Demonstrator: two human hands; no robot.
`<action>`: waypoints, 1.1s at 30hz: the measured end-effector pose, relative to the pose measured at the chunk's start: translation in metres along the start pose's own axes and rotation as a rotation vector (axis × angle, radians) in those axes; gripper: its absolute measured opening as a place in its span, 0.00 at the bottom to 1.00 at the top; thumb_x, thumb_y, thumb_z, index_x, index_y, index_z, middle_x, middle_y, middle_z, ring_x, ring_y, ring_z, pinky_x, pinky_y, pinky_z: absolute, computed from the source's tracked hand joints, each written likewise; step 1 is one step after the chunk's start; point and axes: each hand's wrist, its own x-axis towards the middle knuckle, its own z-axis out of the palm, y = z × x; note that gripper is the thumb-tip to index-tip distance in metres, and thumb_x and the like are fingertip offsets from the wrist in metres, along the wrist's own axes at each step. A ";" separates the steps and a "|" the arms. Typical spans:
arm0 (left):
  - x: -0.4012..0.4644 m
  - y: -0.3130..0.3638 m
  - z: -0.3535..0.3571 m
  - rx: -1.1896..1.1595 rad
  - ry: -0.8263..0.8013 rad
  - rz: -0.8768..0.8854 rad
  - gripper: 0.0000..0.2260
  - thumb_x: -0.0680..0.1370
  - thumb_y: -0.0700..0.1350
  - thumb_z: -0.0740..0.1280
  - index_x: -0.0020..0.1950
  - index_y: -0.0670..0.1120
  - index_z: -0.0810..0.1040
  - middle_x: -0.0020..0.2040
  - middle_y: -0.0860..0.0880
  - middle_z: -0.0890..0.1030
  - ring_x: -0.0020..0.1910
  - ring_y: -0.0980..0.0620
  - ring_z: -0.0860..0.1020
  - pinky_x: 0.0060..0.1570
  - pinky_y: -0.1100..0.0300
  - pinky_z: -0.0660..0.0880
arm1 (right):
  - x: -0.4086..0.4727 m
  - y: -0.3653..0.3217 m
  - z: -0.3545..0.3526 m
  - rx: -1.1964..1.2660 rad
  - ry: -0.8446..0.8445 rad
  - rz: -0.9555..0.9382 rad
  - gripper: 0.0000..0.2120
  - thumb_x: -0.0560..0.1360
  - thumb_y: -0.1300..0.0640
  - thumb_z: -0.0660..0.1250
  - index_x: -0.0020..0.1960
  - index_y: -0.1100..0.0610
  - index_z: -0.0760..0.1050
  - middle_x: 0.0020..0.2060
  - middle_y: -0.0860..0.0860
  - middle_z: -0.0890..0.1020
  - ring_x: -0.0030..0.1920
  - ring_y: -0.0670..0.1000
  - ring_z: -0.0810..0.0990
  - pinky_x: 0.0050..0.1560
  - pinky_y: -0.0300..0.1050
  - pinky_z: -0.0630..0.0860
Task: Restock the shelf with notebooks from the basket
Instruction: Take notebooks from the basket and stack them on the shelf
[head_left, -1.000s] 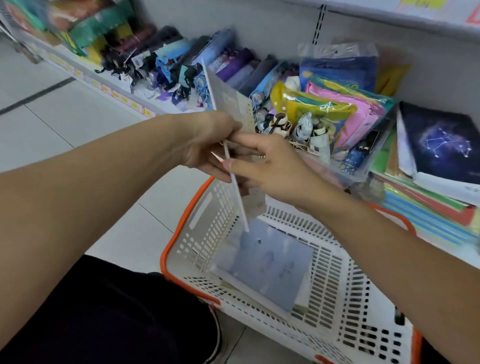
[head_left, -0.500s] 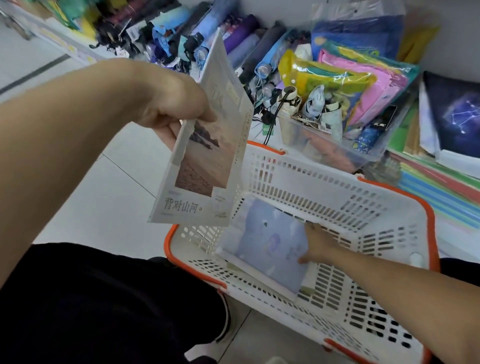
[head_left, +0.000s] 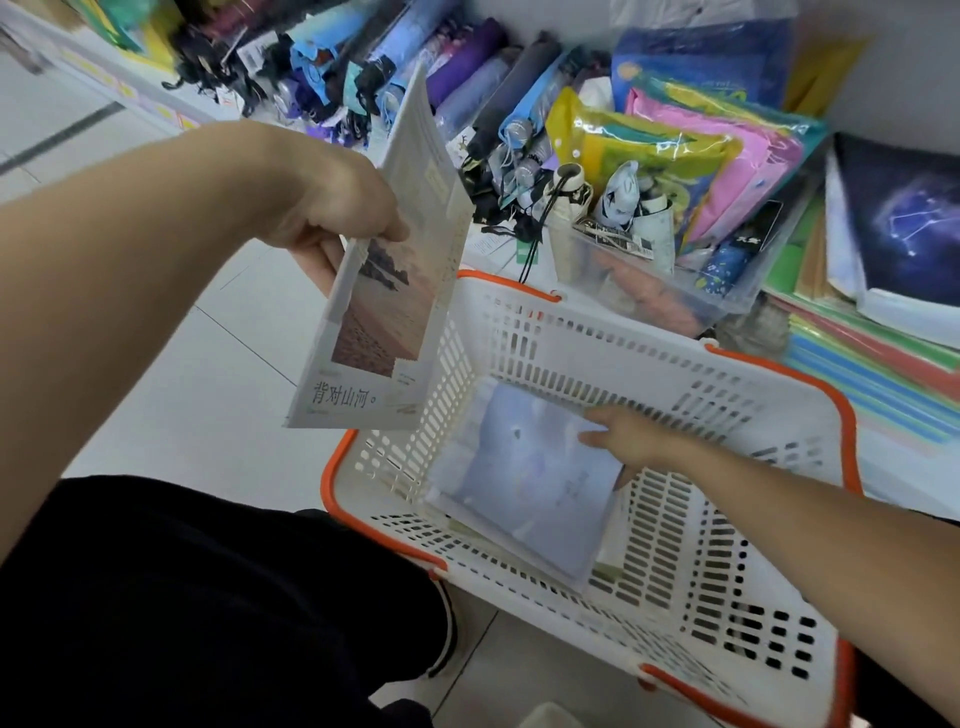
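My left hand (head_left: 332, 218) grips a white notebook (head_left: 384, 291) with a beach photo and Chinese lettering, held up over the left rim of the basket. The white basket with orange trim (head_left: 727, 597) sits on the floor in front of the low shelf. Inside it lies a pale blue notebook (head_left: 524, 483) on top of other flat items. My right hand (head_left: 628, 441) reaches into the basket, fingers on the blue notebook's right edge, thumb under it. On the shelf at far right lies a dark constellation notebook (head_left: 904, 228) on a stack of coloured ones.
The low shelf holds folded umbrellas (head_left: 467, 78), bright plastic pouches (head_left: 675, 150) and a clear bin (head_left: 639, 280) just behind the basket. My knee in black cloth (head_left: 197, 597) is against the basket's left side. White tiled floor (head_left: 208, 405) lies to the left.
A second ago both hands held the white notebook above the basket. My right hand let go, went down into the basket and now lifts the blue notebook's right edge. My left hand keeps the white notebook.
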 end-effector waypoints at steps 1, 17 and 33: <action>-0.001 0.000 0.000 -0.027 0.014 0.004 0.11 0.84 0.45 0.59 0.58 0.39 0.76 0.51 0.40 0.85 0.38 0.43 0.85 0.30 0.46 0.82 | -0.011 -0.018 -0.013 -0.033 -0.006 -0.041 0.22 0.83 0.54 0.63 0.74 0.57 0.67 0.53 0.52 0.78 0.44 0.60 0.84 0.34 0.52 0.83; -0.041 0.002 -0.029 -0.915 0.129 0.210 0.09 0.83 0.45 0.61 0.52 0.42 0.77 0.39 0.45 0.83 0.28 0.50 0.82 0.23 0.58 0.78 | -0.242 -0.202 -0.166 0.532 0.271 -0.540 0.14 0.81 0.54 0.64 0.64 0.58 0.77 0.45 0.53 0.87 0.37 0.47 0.85 0.30 0.40 0.81; -0.071 0.060 -0.026 -1.258 -0.242 0.740 0.38 0.72 0.76 0.51 0.67 0.52 0.78 0.64 0.43 0.80 0.62 0.41 0.79 0.53 0.45 0.80 | -0.246 -0.203 -0.144 0.521 0.287 -0.749 0.14 0.82 0.59 0.62 0.66 0.54 0.76 0.58 0.51 0.85 0.57 0.53 0.84 0.57 0.47 0.81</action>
